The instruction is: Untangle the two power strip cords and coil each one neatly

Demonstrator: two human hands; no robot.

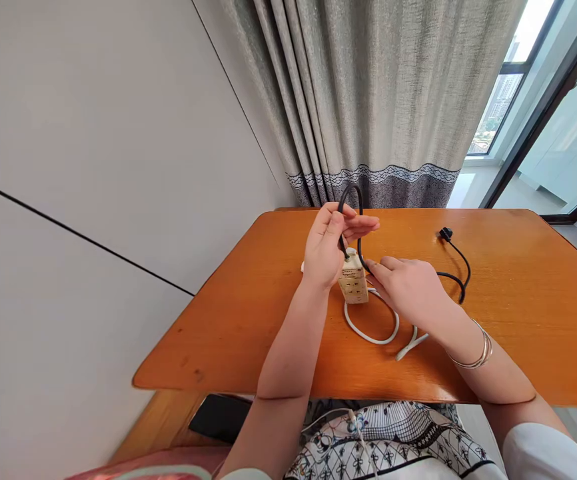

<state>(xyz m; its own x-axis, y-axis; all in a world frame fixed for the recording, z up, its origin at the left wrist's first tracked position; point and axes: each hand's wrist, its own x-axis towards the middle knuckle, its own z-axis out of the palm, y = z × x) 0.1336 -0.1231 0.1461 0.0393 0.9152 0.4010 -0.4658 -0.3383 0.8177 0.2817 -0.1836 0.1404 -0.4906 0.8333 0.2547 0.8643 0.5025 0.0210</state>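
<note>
A black power cable (350, 188) arches up from the top of a cream power socket block (353, 287) on the wooden table. My left hand (326, 247) is closed on the cable between thumb and index finger, just above the block; its other fingers stretch to the right. To the right of the block, my right hand (411, 290) has its fingertips together on the same cable; they are partly hidden under the hand. Past that hand the cable runs right and ends in a black plug (446, 234). A white cable (376, 341) loops in front of the block.
The orange-brown wooden table (228, 340) has its near edge close to my lap. Behind it hangs a grey curtain (393, 100), with a white panelled wall on the left and glass doors at right. A dark flat object (221, 418) lies below the table's front edge.
</note>
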